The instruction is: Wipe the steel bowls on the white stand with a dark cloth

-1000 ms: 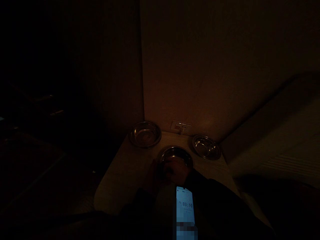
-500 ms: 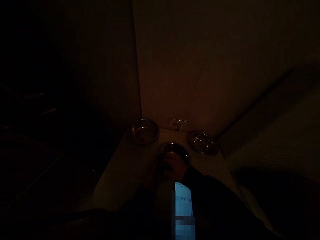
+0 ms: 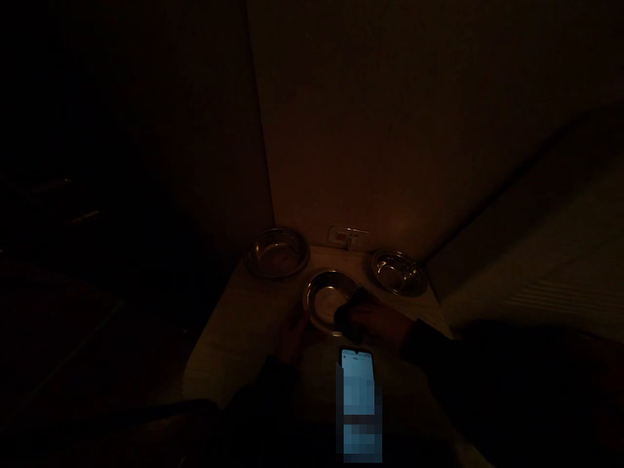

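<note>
The scene is very dark. A steel bowl [image 3: 325, 300] sits in the middle of a small pale table [image 3: 234, 338]. My left hand [image 3: 294, 333] rests at the bowl's near left rim; its fingers are too dim to read. My right hand [image 3: 371, 320] is at the bowl's right rim and seems closed on a dark object I cannot make out. A lit phone [image 3: 359, 398] lies at the table's near edge, just below my hands.
Two more steel bowls stand at the back: one at the left [image 3: 276, 251], one at the right [image 3: 398, 272]. A wall socket [image 3: 348, 235] sits between them on the wall. A bed or mattress edge [image 3: 536, 273] lies to the right.
My right hand has moved from over the middle bowl to its right rim, uncovering the bowl's inside. The view has shifted slightly.
</note>
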Action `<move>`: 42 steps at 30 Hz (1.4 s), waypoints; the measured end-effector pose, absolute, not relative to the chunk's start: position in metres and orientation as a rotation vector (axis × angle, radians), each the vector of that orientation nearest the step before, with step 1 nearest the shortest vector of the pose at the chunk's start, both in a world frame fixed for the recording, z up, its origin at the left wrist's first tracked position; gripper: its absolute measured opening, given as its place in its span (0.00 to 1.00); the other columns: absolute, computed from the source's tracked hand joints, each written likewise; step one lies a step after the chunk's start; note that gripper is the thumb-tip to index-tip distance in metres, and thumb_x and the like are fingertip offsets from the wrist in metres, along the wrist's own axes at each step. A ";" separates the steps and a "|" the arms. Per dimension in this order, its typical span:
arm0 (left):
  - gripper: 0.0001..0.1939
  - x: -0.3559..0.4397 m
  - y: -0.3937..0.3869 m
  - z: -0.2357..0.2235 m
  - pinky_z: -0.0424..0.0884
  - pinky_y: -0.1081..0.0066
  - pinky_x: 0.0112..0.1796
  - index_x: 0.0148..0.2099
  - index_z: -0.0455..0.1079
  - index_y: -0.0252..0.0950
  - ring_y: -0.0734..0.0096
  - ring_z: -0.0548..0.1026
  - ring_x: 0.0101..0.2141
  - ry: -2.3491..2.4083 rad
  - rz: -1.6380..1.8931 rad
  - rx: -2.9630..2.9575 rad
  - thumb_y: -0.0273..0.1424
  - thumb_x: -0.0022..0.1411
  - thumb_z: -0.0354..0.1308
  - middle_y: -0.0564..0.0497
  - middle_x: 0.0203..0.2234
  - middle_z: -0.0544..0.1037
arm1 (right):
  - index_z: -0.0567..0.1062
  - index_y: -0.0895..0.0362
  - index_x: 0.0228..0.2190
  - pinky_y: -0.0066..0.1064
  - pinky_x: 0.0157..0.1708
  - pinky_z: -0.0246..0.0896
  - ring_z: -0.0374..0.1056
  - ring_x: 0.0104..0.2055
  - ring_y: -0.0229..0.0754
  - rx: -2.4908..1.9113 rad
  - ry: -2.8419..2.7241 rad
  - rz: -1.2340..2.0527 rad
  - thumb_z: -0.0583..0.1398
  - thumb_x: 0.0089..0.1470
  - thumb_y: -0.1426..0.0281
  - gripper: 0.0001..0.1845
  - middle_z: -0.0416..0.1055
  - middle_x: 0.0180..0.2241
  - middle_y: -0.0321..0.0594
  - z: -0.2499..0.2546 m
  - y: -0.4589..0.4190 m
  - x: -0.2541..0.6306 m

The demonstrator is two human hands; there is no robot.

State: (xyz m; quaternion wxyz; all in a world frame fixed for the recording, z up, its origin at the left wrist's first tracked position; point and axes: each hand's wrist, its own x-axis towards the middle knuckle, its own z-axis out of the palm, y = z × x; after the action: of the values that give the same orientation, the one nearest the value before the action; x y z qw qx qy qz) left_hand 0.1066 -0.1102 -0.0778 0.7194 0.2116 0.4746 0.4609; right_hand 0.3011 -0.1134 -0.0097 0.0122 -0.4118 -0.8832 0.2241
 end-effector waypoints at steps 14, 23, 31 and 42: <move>0.27 0.111 -0.111 -0.081 0.73 0.66 0.32 0.54 0.62 0.36 0.57 0.74 0.38 1.028 0.996 0.539 0.38 0.51 0.59 0.42 0.45 0.73 | 0.67 0.58 0.40 0.32 0.37 0.60 0.66 0.38 0.41 -1.374 -2.630 0.832 0.53 0.49 0.75 0.13 0.69 0.38 0.43 -0.027 -0.107 0.299; 0.25 0.108 -0.114 -0.086 0.72 0.63 0.38 0.52 0.65 0.38 0.57 0.73 0.42 1.054 0.969 0.543 0.38 0.51 0.59 0.43 0.46 0.72 | 0.68 0.58 0.44 0.41 0.42 0.58 0.63 0.46 0.49 -1.651 -2.698 0.547 0.55 0.48 0.77 0.18 0.63 0.45 0.52 -0.046 -0.053 0.260; 0.26 0.114 -0.115 -0.079 0.72 0.66 0.33 0.53 0.64 0.38 0.56 0.73 0.41 1.046 0.944 0.605 0.40 0.51 0.58 0.43 0.47 0.72 | 0.73 0.55 0.38 0.33 0.44 0.58 0.64 0.45 0.43 -1.638 -2.665 0.714 0.57 0.47 0.76 0.14 0.67 0.42 0.43 -0.056 -0.069 0.265; 0.20 0.112 -0.112 -0.071 0.71 0.64 0.35 0.48 0.67 0.34 0.57 0.75 0.38 1.235 0.922 0.643 0.36 0.52 0.58 0.41 0.40 0.76 | 0.67 0.55 0.45 0.34 0.47 0.56 0.60 0.48 0.42 -1.446 -2.280 0.529 0.54 0.51 0.76 0.19 0.63 0.47 0.43 -0.049 -0.071 0.237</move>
State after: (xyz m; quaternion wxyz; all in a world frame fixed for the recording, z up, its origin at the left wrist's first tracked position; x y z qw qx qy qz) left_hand 0.1116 -0.1118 -0.0715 0.6712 0.2852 0.5483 0.4091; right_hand 0.2365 -0.0708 -0.0492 0.1938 -0.5157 -0.8129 0.1888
